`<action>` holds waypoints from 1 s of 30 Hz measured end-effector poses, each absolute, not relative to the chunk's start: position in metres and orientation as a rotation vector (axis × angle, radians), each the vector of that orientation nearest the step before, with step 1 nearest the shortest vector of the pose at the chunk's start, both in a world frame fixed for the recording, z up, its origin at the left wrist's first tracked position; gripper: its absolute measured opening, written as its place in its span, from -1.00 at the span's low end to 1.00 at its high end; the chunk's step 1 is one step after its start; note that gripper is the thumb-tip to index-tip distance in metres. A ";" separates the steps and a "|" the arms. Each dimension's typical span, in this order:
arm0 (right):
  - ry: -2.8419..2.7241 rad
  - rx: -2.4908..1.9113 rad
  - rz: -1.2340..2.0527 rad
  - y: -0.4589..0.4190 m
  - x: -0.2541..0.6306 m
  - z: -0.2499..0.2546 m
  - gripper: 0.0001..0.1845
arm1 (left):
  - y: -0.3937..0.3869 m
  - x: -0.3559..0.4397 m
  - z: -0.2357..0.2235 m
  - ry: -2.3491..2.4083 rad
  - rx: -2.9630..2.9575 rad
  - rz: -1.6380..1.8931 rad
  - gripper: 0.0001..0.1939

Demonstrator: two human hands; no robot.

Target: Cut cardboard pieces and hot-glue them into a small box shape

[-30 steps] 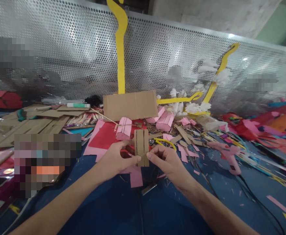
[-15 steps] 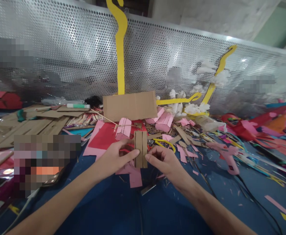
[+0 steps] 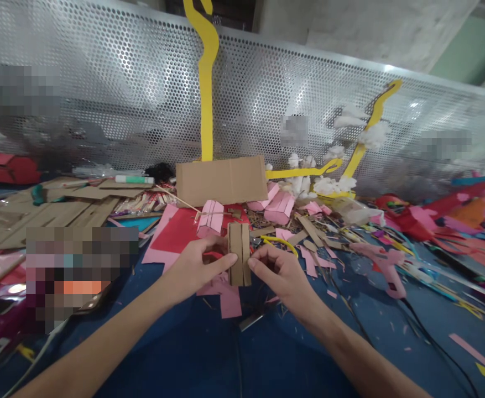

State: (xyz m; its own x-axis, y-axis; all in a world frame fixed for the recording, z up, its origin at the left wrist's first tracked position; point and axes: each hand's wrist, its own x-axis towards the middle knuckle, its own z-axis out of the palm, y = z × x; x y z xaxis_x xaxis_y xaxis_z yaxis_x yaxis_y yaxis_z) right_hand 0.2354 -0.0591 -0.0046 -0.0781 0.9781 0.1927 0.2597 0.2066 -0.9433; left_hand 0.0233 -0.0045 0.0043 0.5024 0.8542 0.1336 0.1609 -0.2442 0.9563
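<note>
A small brown cardboard piece [image 3: 239, 255], creased or scored lengthwise, is held up between my two hands in the middle of the head view. My left hand [image 3: 207, 264] grips its left side, thumb on the near face and fingers behind. On the right edge, my right hand [image 3: 277, 270] pinches the cardboard between thumb and fingertips. Just beyond it lies a pink folded paper box [image 3: 210, 218] on red paper [image 3: 172, 231]. Pink paper scraps [image 3: 229, 302] lie beneath the hands, and a shiny metal blade-like piece [image 3: 251, 320] is close by.
A pink glue gun [image 3: 381, 262] with a black cord lies right. A larger cardboard sheet [image 3: 222, 181] stands at the back before a perforated metal panel [image 3: 259, 83]. Flat cardboard pieces [image 3: 55, 215] are stacked left. Yellow curved strips [image 3: 206, 105] and cotton tufts stand behind.
Both hands keep hold of the cardboard piece in nearly the same place. The right thumb and fingers have shifted very slightly on its edge; the view has moved a little.
</note>
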 end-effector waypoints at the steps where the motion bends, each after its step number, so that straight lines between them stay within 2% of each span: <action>1: -1.532 -1.226 0.951 -0.059 0.235 -0.004 -0.75 | -0.005 0.023 0.004 0.863 1.712 0.836 -0.61; 8: -1.527 -1.219 0.929 -0.058 0.234 -0.005 -0.77 | -0.004 0.024 0.003 0.868 1.715 0.843 -0.62; 14: -1.538 -1.286 0.767 -0.060 0.229 -0.006 -0.84 | -0.005 0.024 0.003 0.953 1.713 0.856 -0.57; 30: -1.557 -1.394 0.536 -0.063 0.228 -0.008 -0.79 | -0.008 0.024 0.001 1.000 1.849 0.906 -0.59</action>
State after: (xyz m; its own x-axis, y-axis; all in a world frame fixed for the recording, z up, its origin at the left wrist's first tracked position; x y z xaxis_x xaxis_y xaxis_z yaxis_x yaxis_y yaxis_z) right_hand 0.2280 -0.0628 -0.0081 0.0952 0.9312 0.3519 0.5175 0.2557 -0.8166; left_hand 0.0242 -0.0081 0.0009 0.4236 0.8832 0.2014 0.2866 -0.3416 0.8951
